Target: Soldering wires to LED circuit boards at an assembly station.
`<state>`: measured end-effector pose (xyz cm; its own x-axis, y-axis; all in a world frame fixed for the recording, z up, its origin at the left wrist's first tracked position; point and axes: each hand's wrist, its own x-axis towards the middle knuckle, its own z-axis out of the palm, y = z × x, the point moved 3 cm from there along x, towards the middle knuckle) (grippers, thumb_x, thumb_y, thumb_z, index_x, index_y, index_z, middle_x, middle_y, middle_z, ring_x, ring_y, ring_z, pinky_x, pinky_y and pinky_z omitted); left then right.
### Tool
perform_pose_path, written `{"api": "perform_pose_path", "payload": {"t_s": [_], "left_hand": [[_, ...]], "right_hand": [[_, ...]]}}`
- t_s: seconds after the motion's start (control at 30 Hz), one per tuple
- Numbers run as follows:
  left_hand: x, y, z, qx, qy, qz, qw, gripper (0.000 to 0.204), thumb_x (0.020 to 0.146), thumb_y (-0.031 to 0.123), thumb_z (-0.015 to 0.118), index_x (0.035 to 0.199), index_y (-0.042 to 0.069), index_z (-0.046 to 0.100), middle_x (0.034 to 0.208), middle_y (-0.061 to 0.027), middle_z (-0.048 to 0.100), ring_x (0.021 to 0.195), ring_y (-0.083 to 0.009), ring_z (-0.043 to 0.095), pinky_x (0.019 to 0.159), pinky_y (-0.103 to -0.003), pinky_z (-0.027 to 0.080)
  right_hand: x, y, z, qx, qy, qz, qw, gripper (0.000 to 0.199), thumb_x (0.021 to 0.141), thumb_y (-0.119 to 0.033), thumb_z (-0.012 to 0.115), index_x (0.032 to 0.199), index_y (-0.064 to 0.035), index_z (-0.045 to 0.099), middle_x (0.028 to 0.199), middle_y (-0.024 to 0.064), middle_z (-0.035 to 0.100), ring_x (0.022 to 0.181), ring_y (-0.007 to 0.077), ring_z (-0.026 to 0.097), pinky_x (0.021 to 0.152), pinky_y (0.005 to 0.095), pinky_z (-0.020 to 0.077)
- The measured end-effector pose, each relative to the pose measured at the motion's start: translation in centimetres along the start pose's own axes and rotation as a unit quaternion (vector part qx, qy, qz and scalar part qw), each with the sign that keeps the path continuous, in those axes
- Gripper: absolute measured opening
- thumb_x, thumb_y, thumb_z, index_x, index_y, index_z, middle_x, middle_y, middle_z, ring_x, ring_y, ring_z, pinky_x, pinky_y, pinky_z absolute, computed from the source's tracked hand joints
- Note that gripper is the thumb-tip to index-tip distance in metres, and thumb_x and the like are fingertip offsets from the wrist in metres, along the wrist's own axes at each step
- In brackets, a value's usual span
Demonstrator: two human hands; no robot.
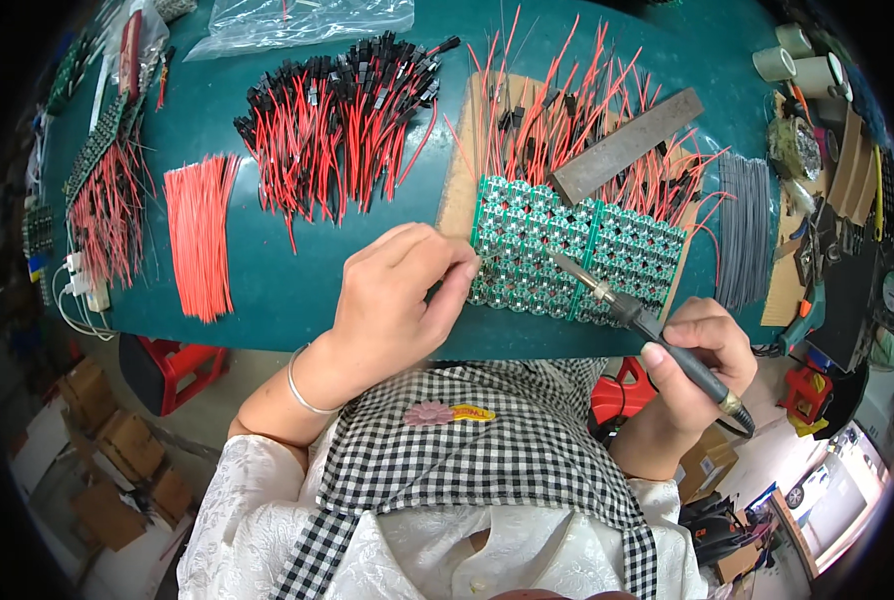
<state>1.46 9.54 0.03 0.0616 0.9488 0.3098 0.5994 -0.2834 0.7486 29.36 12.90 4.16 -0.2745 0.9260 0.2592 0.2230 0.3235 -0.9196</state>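
The left hand is pinching its fingertips together over the near left edge of the green panel of small round circuit boards, though what it is gripping is too small to tell. The right hand is grasping a black-handled soldering iron, tip resting on the panel's middle. A flat grey metal bar is lying just behind the panel, across red wires. Loose red-and-black leads are lying left of it.
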Motion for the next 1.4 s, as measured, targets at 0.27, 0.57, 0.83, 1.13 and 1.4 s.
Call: {"api": "perform_pose_path", "payload": {"t_s": [0.27,0.57,0.83,1.13,1.4], "left_hand": [[-1.2,-0.2,1.1,-0.015,-0.018,-0.017,1.0,0.014,0.08,-0.003,0.078,0.092,0.002,0.074,0.066,-0.0069,0.063,0.055,-0.0185,0.059,0.051,-0.031,0.045],[-1.4,-0.4,1.4,-0.007,-0.014,-0.015,1.0,0.014,0.08,-0.003,0.078,0.09,0.004,0.073,0.07,-0.0074,0.066,0.057,-0.0212,0.061,0.054,-0.032,0.048],[-1.5,-0.6,1.6,-0.003,-0.017,-0.01,1.0,0.013,0.079,-0.002,0.078,0.09,0.004,0.073,0.074,-0.0079,0.069,0.06,-0.0226,0.065,0.057,-0.034,0.051],[-1.1,0.2,0.9,0.001,-0.024,-0.029,0.999,0.012,0.08,-0.001,0.08,0.088,0.003,0.072,0.072,-0.0081,0.068,0.058,-0.0208,0.062,0.054,-0.032,0.049],[-1.1,-0.6,2.1,-0.016,-0.009,-0.005,1.0,0.012,0.08,-0.002,0.079,0.087,0.003,0.072,0.074,-0.0091,0.068,0.06,-0.0223,0.064,0.055,-0.033,0.05]], "right_hand": [[-1.2,0.0,1.8,-0.017,-0.02,0.016,1.0,0.023,0.066,0.005,0.084,0.081,0.0019,0.067,0.071,0.0112,0.066,0.058,0.0162,0.061,0.052,0.0264,0.0427],[-1.3,0.1,2.6,-0.034,-0.022,0.022,0.999,0.024,0.067,0.004,0.086,0.082,0.0012,0.067,0.072,0.0113,0.066,0.059,0.0171,0.063,0.052,0.027,0.0446],[-1.3,-0.6,3.2,-0.065,-0.041,-0.005,0.997,0.027,0.067,0.004,0.087,0.085,0.0002,0.067,0.071,0.0113,0.067,0.059,0.0186,0.064,0.052,0.0278,0.0465],[-1.5,-0.2,1.7,-0.02,0.009,-0.013,1.0,0.027,0.065,0.004,0.086,0.084,0.0017,0.067,0.07,0.0111,0.066,0.057,0.0167,0.061,0.052,0.0266,0.0434],[-1.0,0.2,2.2,-0.03,-0.029,0.02,0.999,0.023,0.066,0.004,0.086,0.081,0.002,0.068,0.072,0.012,0.067,0.06,0.0174,0.063,0.053,0.0272,0.0456]]}}
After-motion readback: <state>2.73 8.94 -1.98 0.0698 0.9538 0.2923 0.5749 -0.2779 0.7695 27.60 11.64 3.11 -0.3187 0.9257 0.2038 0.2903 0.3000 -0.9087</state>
